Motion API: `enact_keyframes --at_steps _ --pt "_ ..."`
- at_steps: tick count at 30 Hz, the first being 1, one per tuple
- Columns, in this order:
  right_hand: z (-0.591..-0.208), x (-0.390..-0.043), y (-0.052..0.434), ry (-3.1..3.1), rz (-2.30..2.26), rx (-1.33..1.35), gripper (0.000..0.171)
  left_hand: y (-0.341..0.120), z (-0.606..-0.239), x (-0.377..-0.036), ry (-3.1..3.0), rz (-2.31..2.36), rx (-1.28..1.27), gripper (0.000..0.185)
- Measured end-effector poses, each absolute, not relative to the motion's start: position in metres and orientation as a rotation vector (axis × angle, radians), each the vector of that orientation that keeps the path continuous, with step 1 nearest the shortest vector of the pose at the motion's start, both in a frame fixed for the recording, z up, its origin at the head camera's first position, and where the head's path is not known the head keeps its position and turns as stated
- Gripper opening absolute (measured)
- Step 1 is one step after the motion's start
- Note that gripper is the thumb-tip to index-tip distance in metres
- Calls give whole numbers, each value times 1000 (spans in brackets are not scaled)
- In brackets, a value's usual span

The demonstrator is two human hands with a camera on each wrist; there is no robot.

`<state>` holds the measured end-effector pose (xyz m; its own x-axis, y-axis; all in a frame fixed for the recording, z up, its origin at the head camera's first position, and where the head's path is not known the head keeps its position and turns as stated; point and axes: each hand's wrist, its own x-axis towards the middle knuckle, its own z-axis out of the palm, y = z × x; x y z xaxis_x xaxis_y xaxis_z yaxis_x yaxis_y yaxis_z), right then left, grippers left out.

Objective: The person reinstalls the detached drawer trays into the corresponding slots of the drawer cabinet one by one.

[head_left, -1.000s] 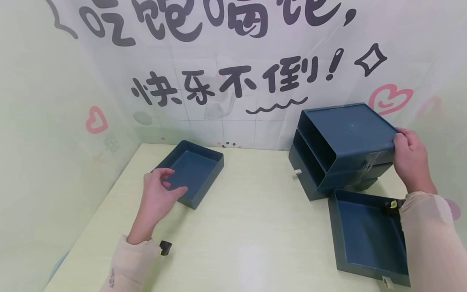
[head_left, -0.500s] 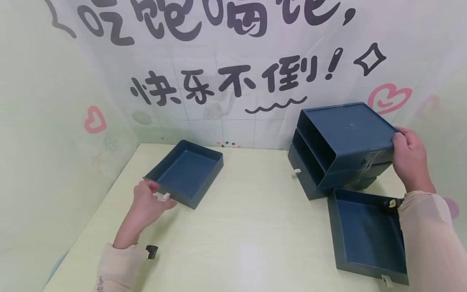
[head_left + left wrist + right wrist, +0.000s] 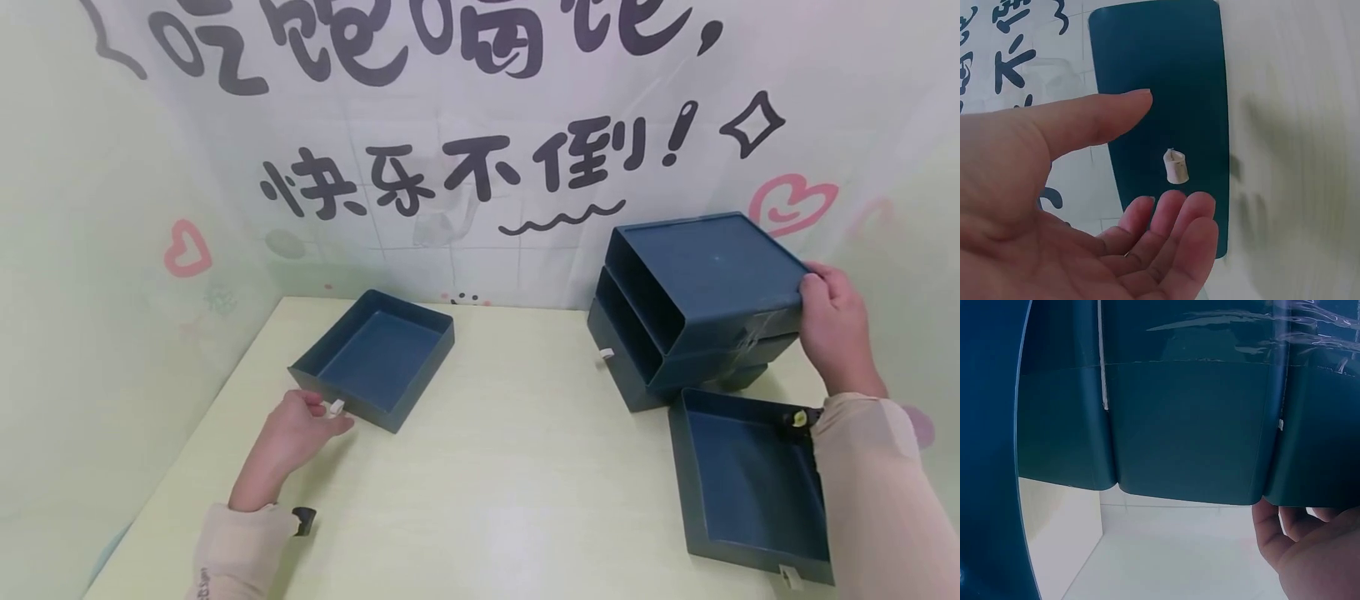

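Observation:
A dark blue drawer (image 3: 375, 354) lies at the table's back left, its white pull tab (image 3: 1176, 167) facing my left hand (image 3: 292, 429). In the left wrist view, that hand's thumb and fingers are spread apart around the tab without pinching it. At the right, my right hand (image 3: 836, 333) grips the far right corner of a dark blue drawer unit (image 3: 712, 258). Its fingers reach behind the unit in the right wrist view. The unit's upper two compartments hold no drawer; the lowest level has a white tab (image 3: 606, 354) on its front.
A second loose drawer (image 3: 750, 483) lies in front of the unit, partly under the right sleeve, with its tab (image 3: 791, 577) toward me. A printed cloth (image 3: 450, 167) with lettering hangs behind the pale table (image 3: 510, 467).
My left hand has drawn back from over the left drawer, down and left to its front tab. That drawer stays put. My right hand keeps its grip on the unit.

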<state>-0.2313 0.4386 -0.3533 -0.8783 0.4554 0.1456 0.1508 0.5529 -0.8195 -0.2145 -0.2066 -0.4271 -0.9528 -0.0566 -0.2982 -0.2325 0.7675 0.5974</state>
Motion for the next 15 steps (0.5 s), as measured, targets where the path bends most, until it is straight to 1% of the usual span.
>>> enact_keyframes --at_steps 8,15 --pt "-354 -232 437 -2442 1256 -504 58 -208 -431 -218 2705 895 -196 79" --pt "-353 -232 438 -2452 1265 -506 59 -209 -438 -222 2730 897 -172 72"
